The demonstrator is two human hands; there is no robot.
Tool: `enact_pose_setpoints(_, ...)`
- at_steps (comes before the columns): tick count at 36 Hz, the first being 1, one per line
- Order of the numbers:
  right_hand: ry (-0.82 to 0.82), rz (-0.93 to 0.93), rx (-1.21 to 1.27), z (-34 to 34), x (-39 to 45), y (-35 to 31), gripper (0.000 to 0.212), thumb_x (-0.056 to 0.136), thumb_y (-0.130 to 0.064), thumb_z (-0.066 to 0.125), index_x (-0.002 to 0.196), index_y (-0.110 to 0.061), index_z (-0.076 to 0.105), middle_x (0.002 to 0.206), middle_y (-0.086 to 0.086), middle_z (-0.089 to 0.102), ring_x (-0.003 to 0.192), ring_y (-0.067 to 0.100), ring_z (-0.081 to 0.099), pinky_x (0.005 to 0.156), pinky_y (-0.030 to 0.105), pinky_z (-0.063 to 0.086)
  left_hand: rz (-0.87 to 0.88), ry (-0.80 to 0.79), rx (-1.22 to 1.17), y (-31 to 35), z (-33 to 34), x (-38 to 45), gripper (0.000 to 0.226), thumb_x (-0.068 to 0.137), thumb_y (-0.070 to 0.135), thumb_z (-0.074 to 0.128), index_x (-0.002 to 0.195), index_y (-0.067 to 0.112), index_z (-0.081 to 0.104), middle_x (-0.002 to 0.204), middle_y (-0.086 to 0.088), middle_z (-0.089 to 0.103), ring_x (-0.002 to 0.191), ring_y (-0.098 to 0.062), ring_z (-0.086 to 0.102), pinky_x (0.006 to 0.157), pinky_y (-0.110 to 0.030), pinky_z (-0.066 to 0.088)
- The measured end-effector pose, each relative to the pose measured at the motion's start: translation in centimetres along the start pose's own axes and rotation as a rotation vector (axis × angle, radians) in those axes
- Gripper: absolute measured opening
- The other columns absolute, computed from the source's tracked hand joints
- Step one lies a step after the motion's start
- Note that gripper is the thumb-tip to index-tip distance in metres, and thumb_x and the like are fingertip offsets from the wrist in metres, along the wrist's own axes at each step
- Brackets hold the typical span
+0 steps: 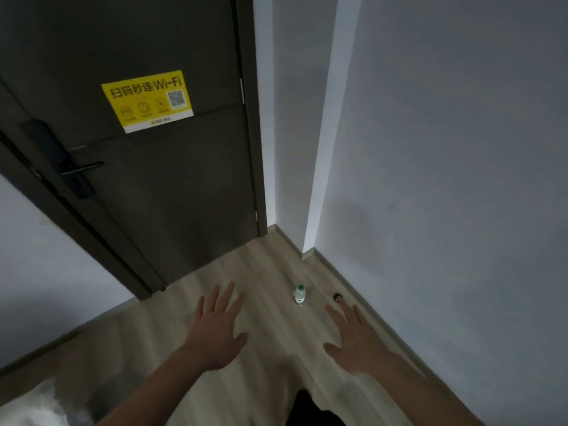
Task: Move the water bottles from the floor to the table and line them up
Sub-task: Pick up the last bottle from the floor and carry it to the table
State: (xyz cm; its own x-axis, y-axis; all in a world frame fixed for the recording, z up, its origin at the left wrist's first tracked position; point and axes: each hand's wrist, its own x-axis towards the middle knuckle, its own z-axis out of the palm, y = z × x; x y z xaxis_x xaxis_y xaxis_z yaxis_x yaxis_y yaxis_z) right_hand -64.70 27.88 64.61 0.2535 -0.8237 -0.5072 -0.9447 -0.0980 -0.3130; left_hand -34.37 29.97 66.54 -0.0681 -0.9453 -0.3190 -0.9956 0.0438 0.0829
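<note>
One small clear water bottle [300,295] with a green cap stands upright on the pale wooden floor [264,272], close to the corner of the wall. My left hand [216,330] hovers palm down to the left of the bottle, fingers spread, holding nothing. On the other side my right hand [353,336] is stretched out the same way, empty, a little nearer to me than the bottle. Neither hand touches the bottle. No table is in view.
A dark door [159,179] with a black handle [80,170] and a yellow Wi-Fi sticker [147,99] stands closed ahead on the left. Grey walls [445,179] meet at a corner on the right. A small dark door stop [337,298] sits by the baseboard.
</note>
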Motion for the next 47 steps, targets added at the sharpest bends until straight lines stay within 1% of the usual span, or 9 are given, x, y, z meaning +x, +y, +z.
enact_pose_setpoints(9,-0.060,0.076,0.054,-2.5,12.1,0.1,0.082,0.099,-0.053,0.045,0.159,-0.034,-0.007,0.164,-0.006,-0.022,0.153,0.027,-0.012,0.123,0.044,0.017,0.067,-0.057,0.029,-3.2,-1.1,14.5,0.085,0.094,0.057,0.044,0.159,0.030,-0.004,0.164,-0.002,-0.023,0.151,-0.030,-0.018,0.121,-0.048,-0.005)
enact_pose_setpoints(15,-0.066,0.099,0.117,-3.8,22.1,-0.1,0.081,0.097,-0.047,0.051,0.159,-0.032,0.002,0.167,-0.003,-0.010,0.154,0.028,-0.002,0.121,0.046,0.022,0.078,-0.124,0.052,-6.1,-2.3,23.2,0.085,0.093,0.056,0.044,0.159,0.030,-0.003,0.162,-0.001,-0.025,0.151,-0.029,-0.019,0.120,-0.048,-0.005)
enact_pose_setpoints(20,-0.087,0.131,0.128,-4.7,29.6,-0.1,0.081,0.098,-0.042,0.052,0.159,-0.032,0.000,0.167,-0.002,-0.009,0.154,0.029,-0.001,0.120,0.047,0.024,0.107,-0.100,0.131,-9.1,-1.6,30.3,0.088,0.067,0.058,0.061,0.147,0.024,0.047,0.160,-0.009,0.030,0.142,-0.037,0.036,0.106,-0.056,0.038)
enact_pose_setpoints(29,-0.085,0.196,0.133,-1.3,41.5,2.5,0.083,0.096,-0.037,0.053,0.159,-0.031,0.001,0.166,0.000,-0.018,0.154,0.030,-0.008,0.121,0.043,0.021,0.135,-0.167,0.152,-11.8,6.4,43.1,0.100,0.053,0.050,0.083,0.143,0.022,0.051,0.156,-0.010,0.036,0.138,-0.037,0.037,0.100,-0.057,0.046)
enact_pose_setpoints(36,-0.092,0.294,0.216,7.5,52.7,6.5,0.081,0.096,-0.034,0.052,0.158,-0.033,0.000,0.166,-0.003,-0.017,0.154,0.027,-0.002,0.120,0.043,0.027,0.235,-0.206,0.153,-11.9,18.4,53.9,0.104,0.051,0.046,0.085,0.145,0.018,0.049,0.156,-0.012,0.037,0.138,-0.036,0.035,0.108,-0.051,0.023)
enact_pose_setpoints(38,-0.112,0.332,0.227,11.0,56.0,7.8,0.080,0.097,-0.034,0.052,0.159,-0.033,0.000,0.166,-0.003,-0.015,0.154,0.027,0.003,0.118,0.043,0.030,0.257,-0.238,0.146,-12.0,22.2,56.7,0.105,0.052,0.047,0.085,0.146,0.018,0.047,0.156,-0.012,0.038,0.139,-0.036,0.035,0.110,-0.049,0.025)
enact_pose_setpoints(40,-0.127,0.369,0.234,14.4,59.2,9.0,0.079,0.097,-0.034,0.054,0.158,-0.031,0.005,0.167,-0.001,-0.010,0.152,0.027,0.011,0.115,0.043,0.034,0.252,-0.267,0.121,-12.0,25.7,59.1,0.103,0.064,0.050,0.079,0.153,0.022,0.036,0.163,-0.009,0.025,0.146,-0.034,0.029,0.115,-0.045,0.026)
enact_pose_setpoints(43,-0.138,0.442,0.268,19.4,63.6,10.6,0.074,0.095,-0.031,0.058,0.155,-0.031,0.015,0.167,0.001,-0.002,0.145,0.028,0.027,0.109,0.042,0.041,0.295,-0.269,0.049,-12.1,30.7,62.2,0.091,0.086,0.048,0.061,0.159,0.028,0.010,0.165,0.000,-0.008,0.153,-0.029,0.002,0.120,-0.045,0.010)
enact_pose_setpoints(47,-0.150,0.492,0.295,24.8,68.7,12.0,0.070,0.094,-0.028,0.060,0.152,-0.028,0.020,0.165,0.001,0.003,0.136,0.028,0.038,0.104,0.040,0.045,0.356,-0.283,0.026,-12.7,35.7,65.4,0.087,0.092,0.047,0.055,0.159,0.028,0.002,0.163,0.001,-0.016,0.153,-0.028,-0.005,0.121,-0.043,0.002)
